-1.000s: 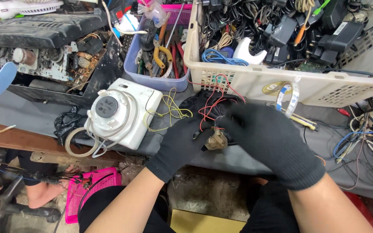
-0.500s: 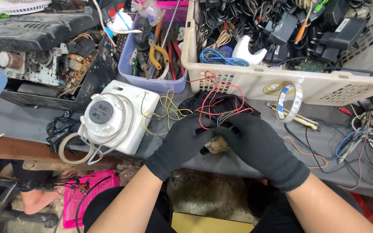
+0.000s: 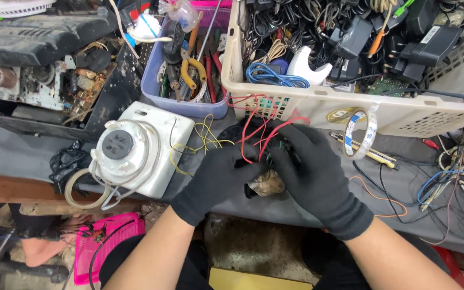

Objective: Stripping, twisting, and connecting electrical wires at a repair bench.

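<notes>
A small brownish component (image 3: 267, 184) trailing red wires (image 3: 256, 129) sits at the near edge of the grey bench (image 3: 38, 156), pinched between my gloved hands. My left hand (image 3: 218, 174) curls closed on its left side; my right hand (image 3: 310, 169) grips it from above. Yellow wires (image 3: 205, 134) run to the white fan housing (image 3: 135, 153) beside my left hand. Beyond stands a cream basket (image 3: 404, 115) of cables.

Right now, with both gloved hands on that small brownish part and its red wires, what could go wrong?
1. The thin red wires loop over both hands; the black-gloved left hand or right hand could snag and tear one.
2. The small brownish part sits at the grey bench edge; it could slip to the floor.
3. The yellow wires run to the white plastic housing; a pull might drag it.
</notes>
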